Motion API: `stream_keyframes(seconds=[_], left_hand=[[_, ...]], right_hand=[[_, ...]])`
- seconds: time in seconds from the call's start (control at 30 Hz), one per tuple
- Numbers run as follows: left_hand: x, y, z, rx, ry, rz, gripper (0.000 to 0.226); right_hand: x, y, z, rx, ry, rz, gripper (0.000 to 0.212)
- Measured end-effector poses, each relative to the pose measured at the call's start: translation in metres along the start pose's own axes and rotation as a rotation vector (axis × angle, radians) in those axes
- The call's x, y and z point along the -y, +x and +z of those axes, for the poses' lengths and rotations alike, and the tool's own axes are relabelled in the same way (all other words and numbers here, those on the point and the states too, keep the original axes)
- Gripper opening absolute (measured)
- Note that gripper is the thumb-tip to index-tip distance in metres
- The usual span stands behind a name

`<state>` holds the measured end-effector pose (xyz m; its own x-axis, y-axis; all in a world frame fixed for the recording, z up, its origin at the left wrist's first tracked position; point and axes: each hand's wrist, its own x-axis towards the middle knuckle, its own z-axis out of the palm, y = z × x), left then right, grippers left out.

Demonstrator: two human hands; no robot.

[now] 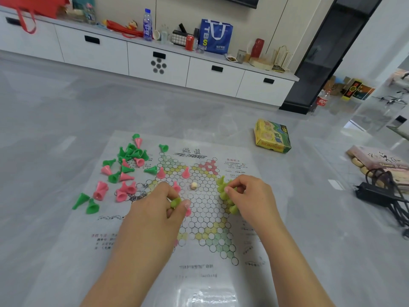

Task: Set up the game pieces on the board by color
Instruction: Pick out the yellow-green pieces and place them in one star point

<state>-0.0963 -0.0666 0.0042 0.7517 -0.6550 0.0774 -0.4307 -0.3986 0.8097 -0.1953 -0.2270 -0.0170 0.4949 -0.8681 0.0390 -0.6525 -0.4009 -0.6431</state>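
Observation:
A paper game board (199, 218) printed with a star of circles lies on the grey floor. My left hand (159, 204) pinches a yellow-green cone piece (176, 202) over the board's left-middle. My right hand (250, 196) pinches one piece in a cluster of yellow-green pieces (223, 189) standing at the star's right arm. Several pink cones (185, 173) stand on the upper board; another pink piece shows under my left hand. Dark green pieces (132, 152) and pink pieces (124, 191) lie mixed in a loose heap at the sheet's left. A small pale die (193, 185) sits near the centre.
A yellow-green game box (273, 136) lies on the floor beyond the board's right corner. A boxed set (380, 165) and a black adapter with cables (376, 193) lie at the right. A white low cabinet (155, 60) with bottles and bags runs along the back wall.

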Motion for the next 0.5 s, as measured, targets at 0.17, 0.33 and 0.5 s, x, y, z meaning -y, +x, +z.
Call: stream_keyframes(seconds=[0.17, 0.33, 0.5], left_hand=[[0.0005, 0.0008, 0.0005, 0.018, 0.007, 0.012, 0.016], [0.0012, 0.002, -0.0014, 0.025, 0.016, 0.007, 0.022], [0.0034, 0.0036, -0.0033, 0.012, 0.011, 0.001, 0.02]], right_hand=[[-0.0006, 0.002, 0.0014, -0.003, -0.017, -0.016, 0.007], [-0.0025, 0.0023, 0.0028, -0.008, -0.04, -0.035, 0.007], [-0.0028, 0.0023, 0.0043, -0.005, -0.02, -0.031, 0.006]])
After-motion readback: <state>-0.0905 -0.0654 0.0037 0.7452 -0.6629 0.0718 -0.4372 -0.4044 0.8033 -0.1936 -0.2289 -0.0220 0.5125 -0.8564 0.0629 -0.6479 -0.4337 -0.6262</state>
